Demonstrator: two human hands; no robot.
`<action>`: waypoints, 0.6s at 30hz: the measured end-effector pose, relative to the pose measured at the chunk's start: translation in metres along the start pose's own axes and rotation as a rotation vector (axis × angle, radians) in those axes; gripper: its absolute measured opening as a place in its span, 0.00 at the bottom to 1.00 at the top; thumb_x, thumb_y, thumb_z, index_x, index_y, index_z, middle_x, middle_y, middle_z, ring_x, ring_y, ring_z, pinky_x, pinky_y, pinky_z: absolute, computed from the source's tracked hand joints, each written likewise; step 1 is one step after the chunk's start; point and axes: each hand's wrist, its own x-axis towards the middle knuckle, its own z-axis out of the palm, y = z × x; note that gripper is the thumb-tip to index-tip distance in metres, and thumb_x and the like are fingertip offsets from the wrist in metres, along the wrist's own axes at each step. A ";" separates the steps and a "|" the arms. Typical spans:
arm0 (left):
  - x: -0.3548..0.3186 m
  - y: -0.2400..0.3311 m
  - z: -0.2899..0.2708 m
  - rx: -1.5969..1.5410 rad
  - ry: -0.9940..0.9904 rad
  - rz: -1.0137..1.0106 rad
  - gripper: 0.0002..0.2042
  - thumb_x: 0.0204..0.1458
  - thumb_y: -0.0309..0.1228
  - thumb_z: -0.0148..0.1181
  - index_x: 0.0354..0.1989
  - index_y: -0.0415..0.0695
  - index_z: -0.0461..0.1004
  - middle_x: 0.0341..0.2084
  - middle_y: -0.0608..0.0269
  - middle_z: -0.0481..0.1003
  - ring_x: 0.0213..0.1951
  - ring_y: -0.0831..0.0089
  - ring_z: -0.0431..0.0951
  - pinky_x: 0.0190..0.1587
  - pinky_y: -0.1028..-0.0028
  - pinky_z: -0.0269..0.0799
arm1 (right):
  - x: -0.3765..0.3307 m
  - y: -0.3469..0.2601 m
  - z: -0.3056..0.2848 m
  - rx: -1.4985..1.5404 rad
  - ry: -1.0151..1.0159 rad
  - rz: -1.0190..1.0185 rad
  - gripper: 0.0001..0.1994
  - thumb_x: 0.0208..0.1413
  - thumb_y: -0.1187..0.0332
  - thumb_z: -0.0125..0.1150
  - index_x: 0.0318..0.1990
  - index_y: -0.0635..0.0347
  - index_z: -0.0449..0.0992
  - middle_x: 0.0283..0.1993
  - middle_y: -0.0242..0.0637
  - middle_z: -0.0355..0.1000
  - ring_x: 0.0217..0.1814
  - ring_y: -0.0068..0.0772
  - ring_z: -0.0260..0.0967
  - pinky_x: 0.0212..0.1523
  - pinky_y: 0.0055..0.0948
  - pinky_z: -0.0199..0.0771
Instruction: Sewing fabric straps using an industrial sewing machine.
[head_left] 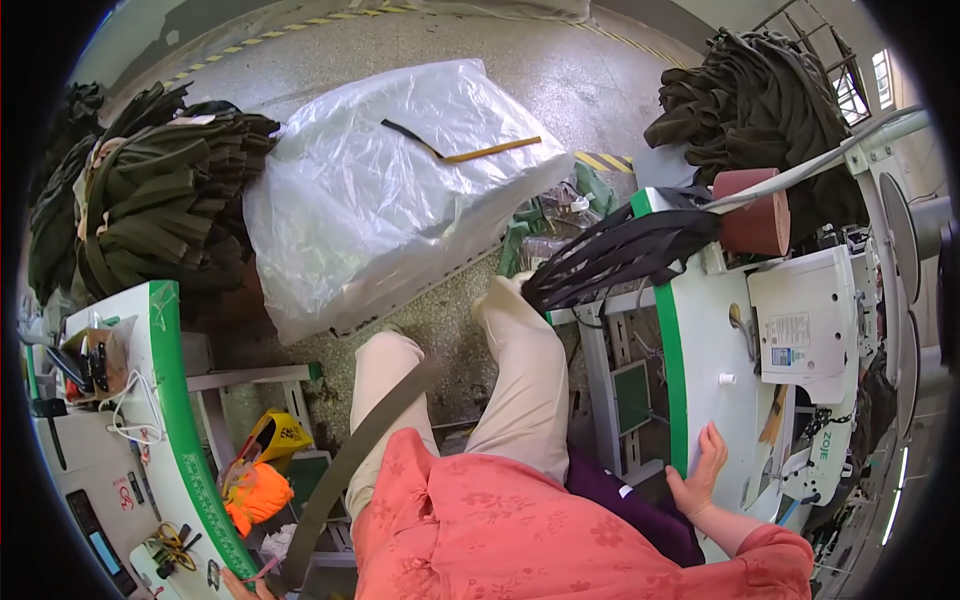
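Right hand [700, 480] loosely open, thumb off to one side, resting at the bench edge, nothing visible in it. Left hand [246, 589] mostly cropped at the bottom; can't tell how far open or whether it holds anything.

Largest first: clear-plastic-covered stack [400, 190], well forward of both hands. Right bench [700, 375] under the right hand, left bench [195, 470] beside the left hand. Sewing machine [810, 320] sits ahead and to the right of the right hand.

Olive fabric strip [372, 442]: just right of the left hand, running forward and right from it across the left thigh; contact with that hand unclear. Should handle light and flexible, probably with some body like webbing or folded cloth. Not fragile, slip risk looks low. Best hold: pinch flat across the width near an end, other hand under the middle to stop twist.

Looks: long, narrow, even width, matte drab olive, plain, gentle curve. Far end blurred, so edge finish there unreadable; near end not clear either.

Smaller: orange cloth bundle [257, 495] forward of the left hand; white spool [727, 379] forward of the right hand, on the bench.
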 end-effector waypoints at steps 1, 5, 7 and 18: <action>-0.004 -0.001 0.002 0.016 0.016 0.002 0.29 0.62 0.42 0.46 0.62 0.28 0.55 0.56 0.29 0.60 0.58 0.38 0.61 0.61 0.53 0.55 | 0.002 0.003 -0.003 0.002 0.003 -0.001 0.45 0.32 0.73 0.67 0.63 0.67 0.53 0.67 0.55 0.50 0.67 0.57 0.48 0.67 0.47 0.44; -0.007 0.015 -0.002 0.149 0.030 -0.011 0.29 0.62 0.42 0.47 0.62 0.28 0.55 0.57 0.31 0.61 0.58 0.40 0.62 0.61 0.54 0.57 | 0.009 0.007 -0.013 0.007 -0.030 0.016 0.45 0.32 0.74 0.66 0.63 0.67 0.52 0.67 0.56 0.49 0.67 0.58 0.47 0.67 0.47 0.44; -0.007 0.028 -0.009 0.352 -0.003 -0.053 0.29 0.62 0.42 0.47 0.62 0.28 0.55 0.57 0.31 0.61 0.59 0.41 0.62 0.61 0.56 0.58 | 0.013 0.006 -0.009 -0.010 -0.032 0.020 0.45 0.32 0.74 0.66 0.63 0.68 0.52 0.67 0.56 0.49 0.67 0.58 0.48 0.67 0.48 0.43; 0.001 0.004 -0.021 -0.098 -0.019 -0.128 0.31 0.61 0.43 0.49 0.61 0.27 0.55 0.56 0.32 0.62 0.59 0.42 0.62 0.62 0.56 0.57 | -0.007 -0.013 -0.011 -0.035 0.011 0.032 0.45 0.31 0.75 0.66 0.63 0.66 0.53 0.67 0.56 0.50 0.67 0.57 0.47 0.67 0.47 0.43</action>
